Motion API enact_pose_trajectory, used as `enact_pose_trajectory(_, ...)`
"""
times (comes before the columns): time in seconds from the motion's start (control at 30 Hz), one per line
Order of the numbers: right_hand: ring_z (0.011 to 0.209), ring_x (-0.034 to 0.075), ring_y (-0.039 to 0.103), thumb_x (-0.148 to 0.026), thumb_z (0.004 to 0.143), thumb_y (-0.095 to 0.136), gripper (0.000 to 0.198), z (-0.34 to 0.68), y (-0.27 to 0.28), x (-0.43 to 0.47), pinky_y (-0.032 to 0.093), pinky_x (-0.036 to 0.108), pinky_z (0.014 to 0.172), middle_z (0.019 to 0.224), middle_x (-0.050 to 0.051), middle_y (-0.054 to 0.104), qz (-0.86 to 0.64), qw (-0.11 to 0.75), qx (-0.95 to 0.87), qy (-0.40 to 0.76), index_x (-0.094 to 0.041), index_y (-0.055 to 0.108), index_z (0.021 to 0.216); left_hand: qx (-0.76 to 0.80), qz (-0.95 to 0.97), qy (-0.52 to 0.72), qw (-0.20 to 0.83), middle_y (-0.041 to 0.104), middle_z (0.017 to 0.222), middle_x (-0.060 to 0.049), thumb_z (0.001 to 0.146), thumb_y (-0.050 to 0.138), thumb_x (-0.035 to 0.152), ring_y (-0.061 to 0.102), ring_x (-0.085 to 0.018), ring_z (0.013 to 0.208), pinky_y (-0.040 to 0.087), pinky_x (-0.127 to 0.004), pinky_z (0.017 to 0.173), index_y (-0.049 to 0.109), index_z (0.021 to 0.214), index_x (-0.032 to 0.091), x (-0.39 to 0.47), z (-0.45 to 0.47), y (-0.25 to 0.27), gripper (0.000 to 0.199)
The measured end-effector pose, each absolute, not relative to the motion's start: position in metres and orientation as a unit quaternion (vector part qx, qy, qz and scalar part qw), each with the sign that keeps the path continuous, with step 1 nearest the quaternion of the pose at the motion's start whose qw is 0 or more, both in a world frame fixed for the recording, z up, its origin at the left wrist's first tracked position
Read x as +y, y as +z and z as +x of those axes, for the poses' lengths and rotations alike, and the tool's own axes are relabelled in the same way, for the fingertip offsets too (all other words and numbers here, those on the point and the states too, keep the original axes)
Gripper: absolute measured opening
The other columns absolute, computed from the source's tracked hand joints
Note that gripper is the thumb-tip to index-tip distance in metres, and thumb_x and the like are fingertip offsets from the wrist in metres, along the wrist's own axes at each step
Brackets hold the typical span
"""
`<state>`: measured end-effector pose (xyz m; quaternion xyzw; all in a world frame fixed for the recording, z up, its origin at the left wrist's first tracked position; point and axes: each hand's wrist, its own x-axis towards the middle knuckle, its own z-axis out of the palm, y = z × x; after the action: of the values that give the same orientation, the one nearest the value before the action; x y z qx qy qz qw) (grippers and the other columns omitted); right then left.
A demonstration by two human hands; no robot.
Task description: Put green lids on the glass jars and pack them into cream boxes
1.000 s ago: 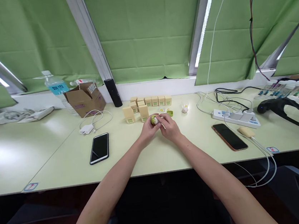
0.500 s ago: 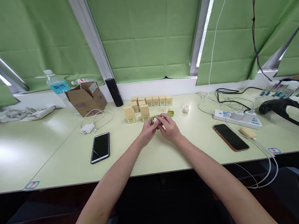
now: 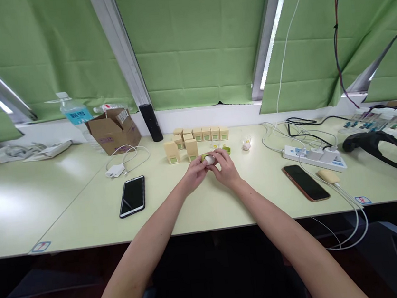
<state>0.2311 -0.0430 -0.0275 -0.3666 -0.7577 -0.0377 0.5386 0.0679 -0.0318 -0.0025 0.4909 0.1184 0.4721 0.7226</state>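
Observation:
Between my fingertips, above the middle of the table, is a small white rounded piece [image 3: 209, 160] with a green part against it; its exact kind is too small to make out. My left hand [image 3: 193, 176] pinches it from the left, and my right hand [image 3: 227, 169] grips it from the right. Just behind the right fingers lies a small green holder [image 3: 226, 150], partly covered by them. A little clear piece with a yellow spot [image 3: 215, 144] rests beside it. Farther right sits another white rounded piece [image 3: 246, 147] with clear plastic.
Several small tan boxes [image 3: 172, 152] stand behind my hands. Phones lie at left [image 3: 132, 196] and right [image 3: 306, 182]. A power strip [image 3: 314, 157] with cables is at right, near a black headset-like frame [image 3: 381, 147]. A cardboard box [image 3: 114, 132] and black cylinder [image 3: 151, 122] stand at the back.
The white piece has turned between my fingers, so more of its rounded white side shows. My right fingers now cover more of the green holder behind them.

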Motion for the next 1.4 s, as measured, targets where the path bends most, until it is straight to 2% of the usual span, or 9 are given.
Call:
enact_pose_trajectory(0.17, 0.104, 0.024, 0.068, -0.028, 0.096, 0.062, 0.052, 0.237, -0.021, -0.045, 0.062, 0.046, 0.098, 0.137, 0.014, 0.050, -0.378, 0.524, -0.761, 0.054, -0.026, 0.048, 0.146, 0.153, 0.464, 0.517, 0.703, 0.071, 0.101, -0.010, 0.077, 0.090, 0.034, 0.065, -0.020, 0.092, 0.050, -0.032, 0.085, 0.077, 0.108, 0.014, -0.022, 0.066, -0.008, 0.039)
enact_pose_trajectory(0.3, 0.127, 0.032, 0.055, -0.035, 0.094, 0.061, 0.053, 0.258, -0.011, -0.033, 0.053, 0.053, 0.108, 0.137, 0.016, 0.050, -0.536, 0.512, -0.671, 0.006, -0.022, 0.052, 0.145, 0.183, 0.455, 0.571, 0.659, 0.070, 0.106, -0.009, 0.077, 0.090, 0.035, 0.061, -0.016, 0.084, 0.051, -0.033, 0.087, 0.076, 0.108, 0.015, -0.013, 0.062, -0.013, 0.040)
enact_pose_trajectory(0.43, 0.142, 0.040, 0.036, -0.043, 0.098, 0.055, 0.047, 0.297, -0.005, -0.008, 0.037, 0.059, 0.118, 0.144, 0.020, 0.044, -0.734, 0.388, -0.556, -0.031, -0.021, 0.064, 0.139, 0.192, 0.455, 0.583, 0.645, 0.069, 0.121, -0.012, 0.076, 0.090, 0.036, 0.060, -0.016, 0.085, 0.052, -0.035, 0.088, 0.075, 0.100, 0.015, -0.010, 0.061, -0.014, 0.035)
enact_pose_trajectory(0.57, 0.153, 0.040, 0.024, -0.054, 0.102, 0.048, 0.054, 0.334, -0.004, 0.014, 0.023, 0.058, 0.124, 0.159, 0.017, 0.035, -0.800, 0.235, -0.553, 0.010, -0.029, 0.057, 0.149, 0.191, 0.457, 0.585, 0.642, 0.065, 0.132, -0.012, 0.076, 0.090, 0.037, 0.060, -0.015, 0.086, 0.052, -0.034, 0.088, 0.075, 0.097, 0.015, -0.010, 0.063, -0.016, 0.034)
enact_pose_trajectory(0.7, 0.161, 0.041, 0.008, -0.063, 0.102, 0.041, 0.060, 0.355, -0.001, 0.034, 0.016, 0.061, 0.125, 0.169, 0.011, 0.028, -0.816, 0.156, -0.554, 0.055, -0.036, 0.053, 0.153, 0.194, 0.457, 0.583, 0.643, 0.066, 0.129, -0.011, 0.075, 0.091, 0.037, 0.059, -0.015, 0.086, 0.052, -0.034, 0.088, 0.076, 0.100, 0.016, -0.011, 0.063, -0.017, 0.037)
enact_pose_trajectory(0.87, 0.159, 0.041, 0.018, -0.064, 0.103, 0.033, 0.061, 0.364, 0.004, 0.053, 0.019, 0.062, 0.124, 0.164, 0.011, 0.041, -0.818, 0.103, -0.562, 0.064, -0.038, 0.053, 0.154, 0.192, 0.460, 0.581, 0.644, 0.067, 0.126, -0.011, 0.076, 0.091, 0.038, 0.059, -0.016, 0.087, 0.053, -0.034, 0.089, 0.077, 0.105, 0.016, -0.012, 0.061, -0.017, 0.039)
enact_pose_trajectory(1.13, 0.151, 0.036, 0.035, -0.042, 0.104, 0.040, 0.047, 0.364, -0.001, 0.049, 0.026, 0.056, 0.123, 0.155, 0.014, 0.049, -0.808, 0.138, -0.571, 0.040, -0.032, 0.063, 0.144, 0.193, 0.466, 0.578, 0.641, 0.067, 0.125, -0.012, 0.077, 0.089, 0.037, 0.059, -0.015, 0.085, 0.052, -0.034, 0.089, 0.076, 0.105, 0.016, -0.011, 0.061, -0.018, 0.038)
enact_pose_trajectory(1.27, 0.154, 0.037, 0.030, -0.030, 0.104, 0.044, 0.047, 0.357, -0.001, 0.038, 0.025, 0.054, 0.125, 0.164, 0.017, 0.034, -0.784, 0.216, -0.582, 0.003, -0.025, 0.060, 0.147, 0.195, 0.470, 0.577, 0.639, 0.067, 0.125, -0.011, 0.075, 0.090, 0.039, 0.060, -0.015, 0.086, 0.052, -0.034, 0.089, 0.076, 0.105, 0.016, -0.014, 0.061, -0.015, 0.040)
enact_pose_trajectory(1.4, 0.155, 0.033, 0.028, -0.019, 0.105, 0.037, 0.050, 0.340, 0.003, 0.021, 0.032, 0.051, 0.124, 0.165, 0.020, 0.020, -0.726, 0.333, -0.600, -0.047, -0.020, 0.051, 0.152, 0.196, 0.479, 0.578, 0.631, 0.066, 0.127, -0.011, 0.074, 0.091, 0.041, 0.060, -0.015, 0.088, 0.052, -0.033, 0.089, 0.076, 0.105, 0.016, -0.016, 0.062, -0.012, 0.043)
